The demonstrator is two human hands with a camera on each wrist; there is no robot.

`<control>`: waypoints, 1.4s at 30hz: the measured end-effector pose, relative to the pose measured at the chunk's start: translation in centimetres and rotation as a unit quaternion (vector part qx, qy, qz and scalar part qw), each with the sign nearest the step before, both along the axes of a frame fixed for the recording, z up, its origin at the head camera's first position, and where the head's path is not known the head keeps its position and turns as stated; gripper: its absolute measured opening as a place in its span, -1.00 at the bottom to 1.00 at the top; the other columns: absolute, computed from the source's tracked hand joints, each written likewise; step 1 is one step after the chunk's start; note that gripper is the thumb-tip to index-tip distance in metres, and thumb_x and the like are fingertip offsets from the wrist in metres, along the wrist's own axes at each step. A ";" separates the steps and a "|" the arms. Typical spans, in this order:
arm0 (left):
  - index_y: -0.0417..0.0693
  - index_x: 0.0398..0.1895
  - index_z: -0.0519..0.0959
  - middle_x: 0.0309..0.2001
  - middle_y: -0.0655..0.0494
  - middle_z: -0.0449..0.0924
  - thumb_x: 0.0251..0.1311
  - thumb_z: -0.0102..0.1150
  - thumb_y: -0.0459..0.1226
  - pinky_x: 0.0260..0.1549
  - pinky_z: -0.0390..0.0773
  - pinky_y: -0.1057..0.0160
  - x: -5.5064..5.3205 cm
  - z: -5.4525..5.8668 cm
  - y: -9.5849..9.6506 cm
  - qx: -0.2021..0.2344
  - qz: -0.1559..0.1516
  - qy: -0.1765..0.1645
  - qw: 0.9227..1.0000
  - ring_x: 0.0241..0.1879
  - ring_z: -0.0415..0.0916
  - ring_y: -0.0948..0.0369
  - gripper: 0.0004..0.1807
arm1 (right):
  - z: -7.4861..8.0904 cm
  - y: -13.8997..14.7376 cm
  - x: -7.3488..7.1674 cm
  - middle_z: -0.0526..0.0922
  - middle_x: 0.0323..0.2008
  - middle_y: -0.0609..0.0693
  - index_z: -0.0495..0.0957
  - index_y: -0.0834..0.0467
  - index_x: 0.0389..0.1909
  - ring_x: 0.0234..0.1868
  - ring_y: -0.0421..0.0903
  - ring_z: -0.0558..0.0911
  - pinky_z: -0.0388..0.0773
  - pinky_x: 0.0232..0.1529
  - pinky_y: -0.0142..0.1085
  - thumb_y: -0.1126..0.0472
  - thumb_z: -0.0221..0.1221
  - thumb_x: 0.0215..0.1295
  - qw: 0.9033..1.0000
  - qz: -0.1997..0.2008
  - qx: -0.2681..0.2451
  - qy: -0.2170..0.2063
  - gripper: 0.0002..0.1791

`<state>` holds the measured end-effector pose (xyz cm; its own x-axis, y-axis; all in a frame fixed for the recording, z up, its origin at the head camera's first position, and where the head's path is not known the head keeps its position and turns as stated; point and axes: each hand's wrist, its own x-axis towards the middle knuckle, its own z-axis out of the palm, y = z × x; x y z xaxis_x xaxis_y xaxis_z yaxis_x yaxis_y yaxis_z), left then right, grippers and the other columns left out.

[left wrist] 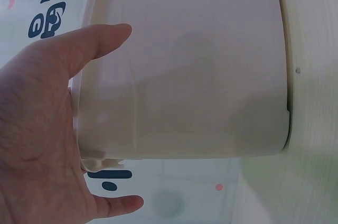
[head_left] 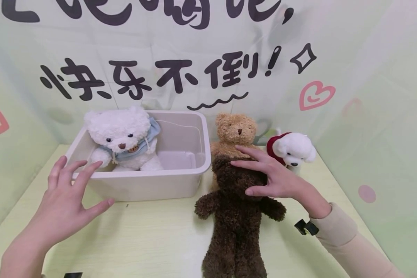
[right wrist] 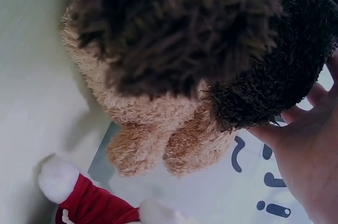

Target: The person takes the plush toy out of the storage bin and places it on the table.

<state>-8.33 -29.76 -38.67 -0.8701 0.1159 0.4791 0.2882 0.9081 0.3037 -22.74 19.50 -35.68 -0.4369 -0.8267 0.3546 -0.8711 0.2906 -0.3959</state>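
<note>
A dark brown teddy bear [head_left: 238,224] lies stretched on the table, with its legs toward me. My right hand [head_left: 274,173] rests over its head, fingers spread and fairly straight, thumb lower on the fur. In the right wrist view that hand [right wrist: 311,145] lies against the dark fur, which hides some fingertips. My left hand [head_left: 67,200], fingers spread, is at the front left corner of a pale plastic bin [head_left: 149,187]. It holds nothing; whether it touches the rim I cannot tell. A white teddy bear [head_left: 125,135] in a light blue hoodie sits in the bin's left side.
Behind the dark bear sits a tan teddy bear [head_left: 236,129], partly covered by it. At the back right is a white plush dog [head_left: 295,148] with a red garment. A printed backdrop [head_left: 180,46] stands behind the pale table [head_left: 153,235].
</note>
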 end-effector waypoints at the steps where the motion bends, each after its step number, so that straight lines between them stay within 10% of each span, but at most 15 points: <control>1: -0.14 0.44 0.28 0.30 -0.52 0.14 -0.20 0.60 -0.12 0.36 -0.16 -0.51 0.0 0.0 0.0 0.000 0.000 0.000 1.000 0.51 -0.32 -0.40 0.06 | 0.2 -0.1 0.0 0.13 0.59 0.10 0.43 -0.07 0.46 0.57 0.12 0.11 0.17 0.43 0.19 -0.40 0.14 0.36 1.000 0.000 0.000 0.003 -0.23; 19: -0.09 0.46 0.27 0.31 -0.49 0.15 -0.22 0.62 -0.10 0.13 0.08 -0.63 0.1 0.1 -0.1 -0.013 0.008 -0.007 1.000 0.52 -0.31 -0.38 0.09 | 7.3 -7.1 -2.2 0.05 0.62 0.04 0.24 0.00 0.57 0.58 0.03 0.10 0.13 0.48 0.14 -0.44 0.05 0.39 0.992 0.057 0.075 0.083 -0.11; 42: -0.06 0.45 0.29 0.32 -0.43 0.17 -0.26 0.64 -0.06 0.04 0.15 -0.66 -0.1 0.1 -0.2 -0.021 0.008 0.000 1.000 0.52 -0.29 -0.38 0.10 | 11.6 -20.6 -3.3 -0.11 0.65 0.03 -0.06 -0.08 0.67 0.62 -0.12 -0.11 -0.26 0.55 -0.20 -0.42 0.19 0.28 0.976 0.089 0.187 0.074 0.09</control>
